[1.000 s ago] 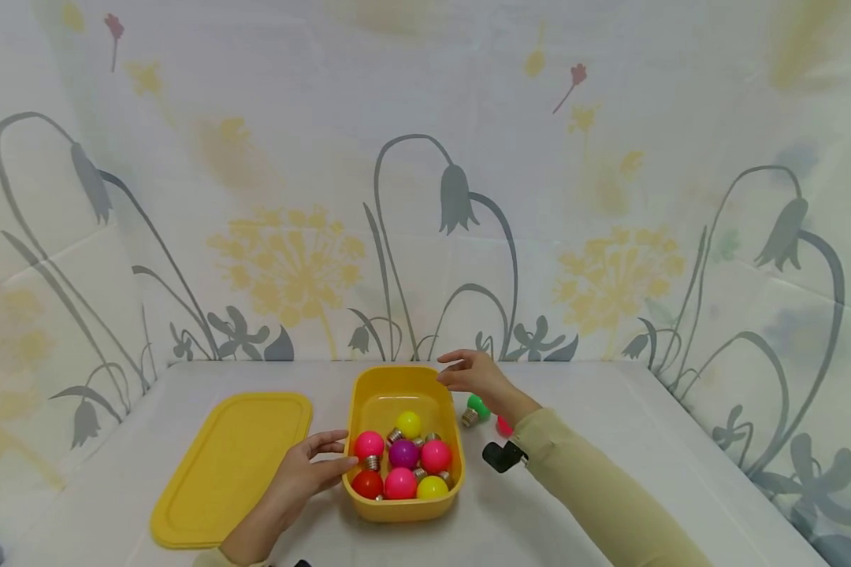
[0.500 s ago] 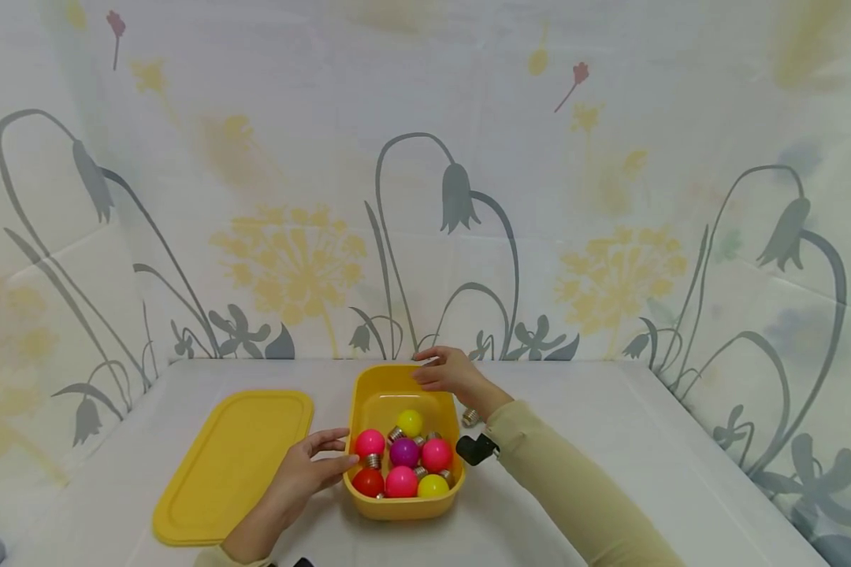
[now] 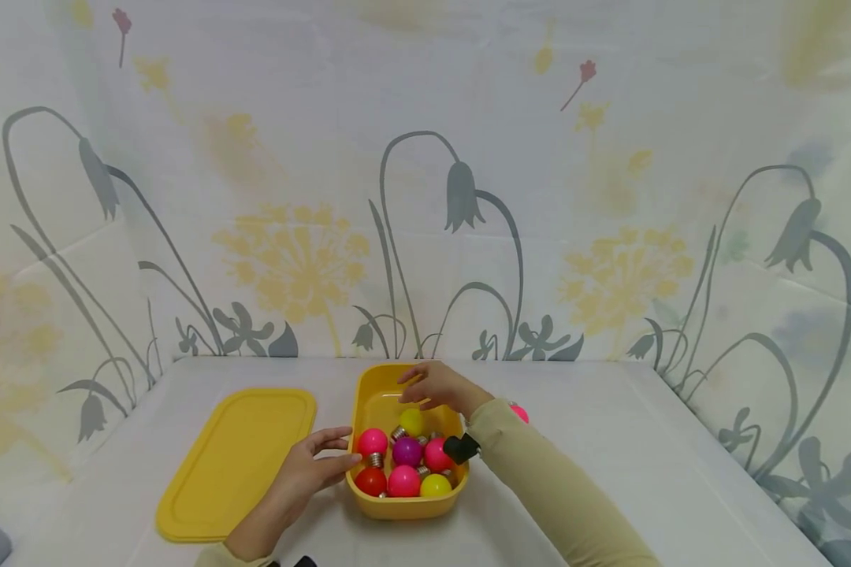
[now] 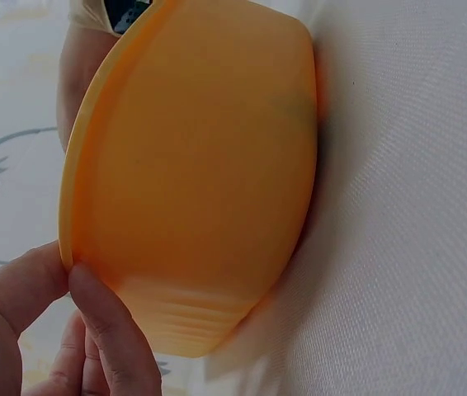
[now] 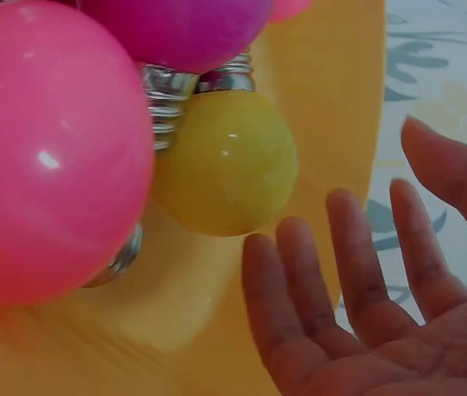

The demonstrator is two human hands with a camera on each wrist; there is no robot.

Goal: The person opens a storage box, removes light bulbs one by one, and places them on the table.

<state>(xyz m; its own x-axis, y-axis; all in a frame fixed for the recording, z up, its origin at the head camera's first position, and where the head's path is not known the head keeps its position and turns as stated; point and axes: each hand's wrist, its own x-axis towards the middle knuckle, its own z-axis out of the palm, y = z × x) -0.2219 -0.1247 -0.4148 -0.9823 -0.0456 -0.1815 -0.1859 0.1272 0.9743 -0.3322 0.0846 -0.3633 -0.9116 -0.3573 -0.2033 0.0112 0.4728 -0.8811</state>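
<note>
A yellow plastic box (image 3: pixel 404 510) holds several coloured light bulbs with metal screw bases. Among them are a red bulb (image 3: pixel 371 481), a purple bulb (image 3: pixel 407 452) and a yellow bulb (image 3: pixel 411 421). My left hand (image 3: pixel 305 476) pinches the box's left rim between thumb and finger, as the left wrist view shows against the box's side wall (image 4: pixel 200 165). Over the far part of the box hovers my right hand (image 3: pixel 440 386), fingers spread and holding nothing. In the right wrist view its fingertips (image 5: pixel 260 256) are right by the yellow bulb, with a large pink bulb (image 5: pixel 52 157) beyond.
A yellow lid (image 3: pixel 237 465) lies flat on the white table (image 3: pixel 610 441), left of the box. Past my right sleeve (image 3: pixel 539 480) a pink bulb (image 3: pixel 519 413) partly shows on the table. A flower-print curtain (image 3: pixel 425 197) hangs behind.
My right hand has moved left from the box's far right rim to over its inside. The arm now hides the green bulb on the table. The left hand stays at the rim.
</note>
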